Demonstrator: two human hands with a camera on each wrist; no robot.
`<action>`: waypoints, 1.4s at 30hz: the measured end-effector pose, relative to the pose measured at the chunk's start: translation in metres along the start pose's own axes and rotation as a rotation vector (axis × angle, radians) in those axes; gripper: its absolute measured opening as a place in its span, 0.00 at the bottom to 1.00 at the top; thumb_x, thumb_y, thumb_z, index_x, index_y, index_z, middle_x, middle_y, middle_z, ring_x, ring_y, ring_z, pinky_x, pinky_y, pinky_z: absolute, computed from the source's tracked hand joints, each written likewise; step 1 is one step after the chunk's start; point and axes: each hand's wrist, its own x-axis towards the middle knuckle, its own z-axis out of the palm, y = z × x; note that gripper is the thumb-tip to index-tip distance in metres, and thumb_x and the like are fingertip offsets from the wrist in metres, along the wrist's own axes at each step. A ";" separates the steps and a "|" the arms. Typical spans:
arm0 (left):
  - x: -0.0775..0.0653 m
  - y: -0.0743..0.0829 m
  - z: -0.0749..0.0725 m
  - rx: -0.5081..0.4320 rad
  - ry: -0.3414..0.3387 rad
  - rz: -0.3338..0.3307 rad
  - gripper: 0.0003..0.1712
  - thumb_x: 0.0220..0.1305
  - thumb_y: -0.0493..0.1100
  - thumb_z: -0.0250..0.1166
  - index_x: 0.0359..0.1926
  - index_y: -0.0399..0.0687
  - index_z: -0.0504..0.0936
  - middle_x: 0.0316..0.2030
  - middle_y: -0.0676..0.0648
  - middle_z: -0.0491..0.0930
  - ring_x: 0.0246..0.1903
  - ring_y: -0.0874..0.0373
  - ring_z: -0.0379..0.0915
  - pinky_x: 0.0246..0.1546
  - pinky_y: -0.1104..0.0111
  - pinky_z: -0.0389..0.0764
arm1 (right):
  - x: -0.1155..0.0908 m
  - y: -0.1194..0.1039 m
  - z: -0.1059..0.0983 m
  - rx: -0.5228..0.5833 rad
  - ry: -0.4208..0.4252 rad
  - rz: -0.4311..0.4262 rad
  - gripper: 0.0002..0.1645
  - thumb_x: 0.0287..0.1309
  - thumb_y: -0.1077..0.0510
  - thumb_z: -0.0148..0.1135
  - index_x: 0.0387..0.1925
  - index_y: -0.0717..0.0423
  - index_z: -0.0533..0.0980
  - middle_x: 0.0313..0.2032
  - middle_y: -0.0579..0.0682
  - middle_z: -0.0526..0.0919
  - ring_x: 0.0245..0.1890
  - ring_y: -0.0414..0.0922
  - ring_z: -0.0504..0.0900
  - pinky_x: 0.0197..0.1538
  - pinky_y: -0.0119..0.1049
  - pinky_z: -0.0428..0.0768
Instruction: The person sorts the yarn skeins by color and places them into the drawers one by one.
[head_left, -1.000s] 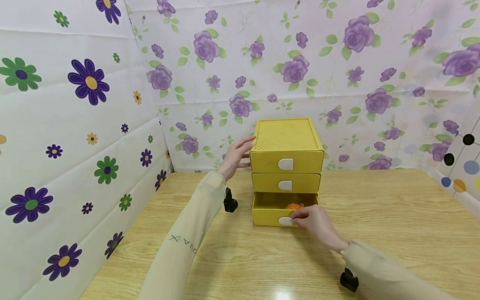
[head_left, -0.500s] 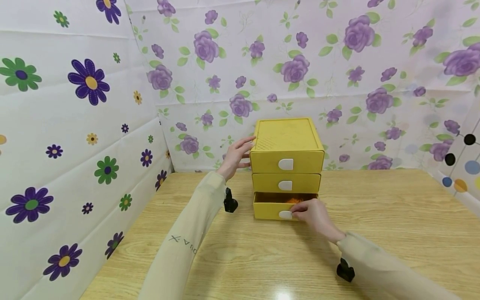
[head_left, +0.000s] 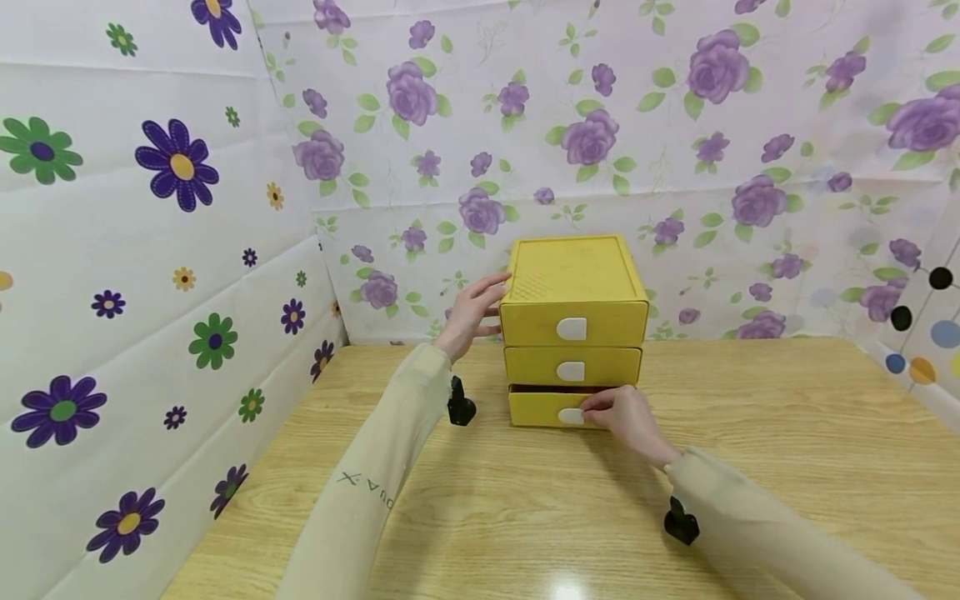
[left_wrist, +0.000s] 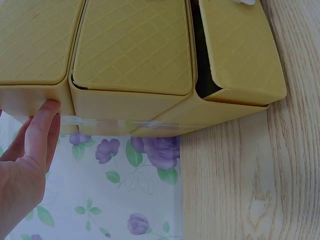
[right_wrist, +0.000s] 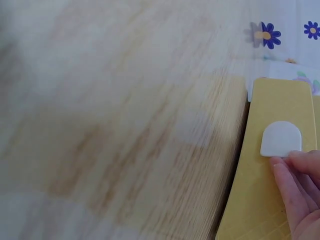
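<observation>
A yellow three-drawer cabinet (head_left: 581,267) with white tab handles stands on the wooden table. My left hand (head_left: 474,315) touches its upper left side with extended fingers; the left wrist view shows those fingertips (left_wrist: 50,106) against the side wall. At the bottom drawer (head_left: 538,408), my right hand (head_left: 628,419) pinches the edge of the white handle (right_wrist: 281,140) between thumb and fingers. That drawer sticks out slightly, leaving a narrow dark gap along its top. A sliver of something orange-red shows in the gap beside my right hand. The two upper drawers are closed.
The wood-grain table (head_left: 480,508) extends in front of the cabinet and to both sides. Behind it hangs a purple-rose sheet (head_left: 480,167), and a daisy-patterned sheet (head_left: 180,275) covers the left side. Clear tape (left_wrist: 110,122) runs along the cabinet's side.
The bottom drawer has slid inward, and my right hand has moved with its handle. The orange item inside is now almost entirely hidden. My left hand has stayed in place.
</observation>
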 end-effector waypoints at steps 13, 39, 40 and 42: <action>-0.002 0.001 0.004 -0.016 -0.006 -0.003 0.22 0.65 0.48 0.56 0.60 0.55 0.71 0.55 0.51 0.67 0.42 0.47 0.71 0.37 0.56 0.76 | 0.006 0.005 0.000 -0.001 0.033 0.059 0.02 0.47 0.66 0.67 0.27 0.60 0.83 0.27 0.49 0.82 0.28 0.43 0.76 0.30 0.36 0.73; -0.004 0.004 -0.002 0.064 -0.014 -0.024 0.24 0.64 0.51 0.57 0.61 0.58 0.70 0.56 0.51 0.67 0.42 0.48 0.72 0.37 0.58 0.76 | -0.014 0.004 -0.021 0.045 0.003 0.013 0.13 0.51 0.61 0.66 0.38 0.64 0.81 0.35 0.54 0.82 0.33 0.46 0.80 0.33 0.34 0.77; -0.004 0.003 -0.003 0.067 -0.018 -0.021 0.24 0.64 0.52 0.56 0.61 0.58 0.69 0.56 0.51 0.67 0.42 0.48 0.72 0.37 0.58 0.76 | -0.016 0.004 -0.023 0.053 0.001 0.015 0.14 0.51 0.60 0.66 0.39 0.65 0.81 0.36 0.55 0.82 0.33 0.46 0.80 0.33 0.34 0.77; -0.006 0.002 -0.005 0.067 -0.021 -0.015 0.25 0.64 0.52 0.56 0.62 0.58 0.69 0.56 0.51 0.67 0.42 0.48 0.72 0.37 0.58 0.76 | -0.020 0.007 -0.028 0.092 -0.014 0.030 0.16 0.52 0.60 0.65 0.41 0.66 0.80 0.38 0.57 0.81 0.34 0.49 0.80 0.33 0.34 0.78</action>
